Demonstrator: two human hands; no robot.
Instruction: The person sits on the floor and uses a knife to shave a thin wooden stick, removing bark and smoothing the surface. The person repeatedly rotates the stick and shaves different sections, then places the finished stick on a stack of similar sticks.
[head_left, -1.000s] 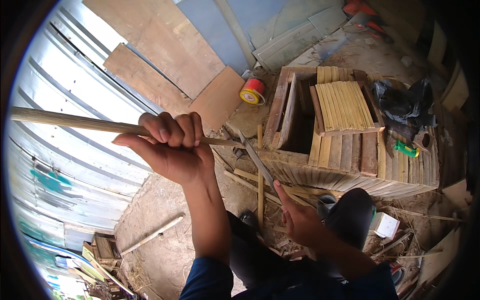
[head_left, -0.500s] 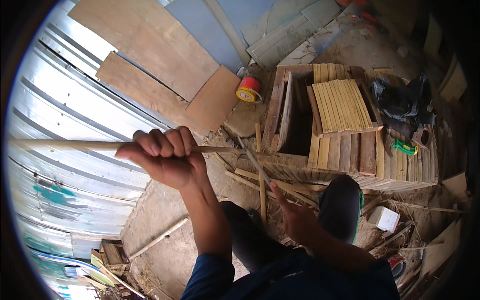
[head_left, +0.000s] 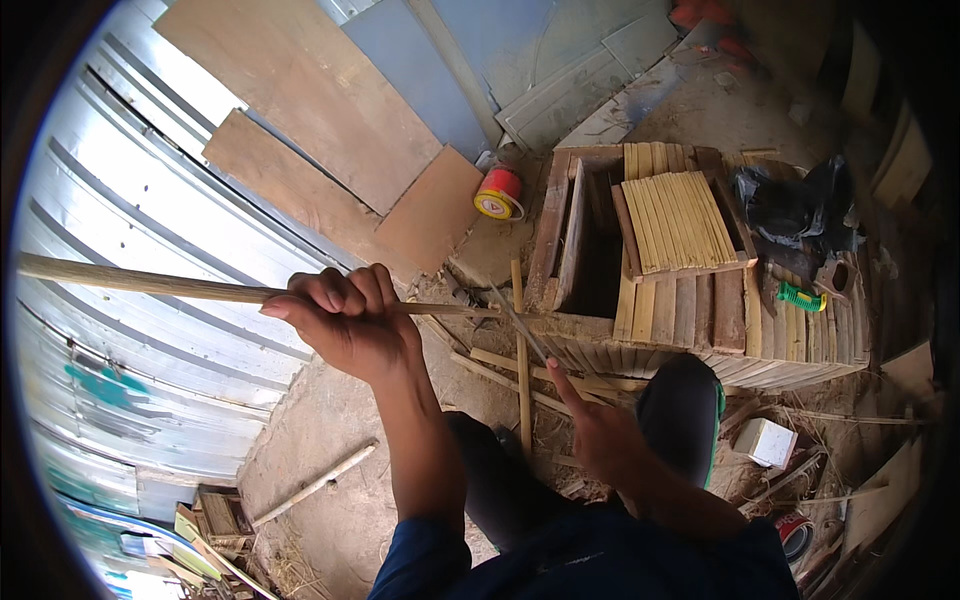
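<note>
One metal wall (head_left: 130, 205) was the largest thing in view, curving along the left side, with wooden boards (head_left: 300, 95) at its upper end. Next in size was a slatted wooden box (head_left: 683, 312), open at its left part, with a small slatted panel (head_left: 675, 222) on top. A long wooden stick (head_left: 170, 283) reached across from the left edge, its narrower end in front of the box's near left corner. A red and yellow bucket (head_left: 497, 193) lay tipped behind. The left hand (head_left: 360, 320) had its grip closed around the stick, thumb pointing along it. The right hand (head_left: 605, 435) was curled shut around what was probably a handle, hidden by the fingers, its index finger stretched along the knife (head_left: 525, 330). The blade crossed the stick near its narrow end, apparently touching. The step in hand looked like shaving or trimming that end; the next stroke seemed to call for a firm left grip, a shallow blade angle and fingers clear of the edge.
</note>
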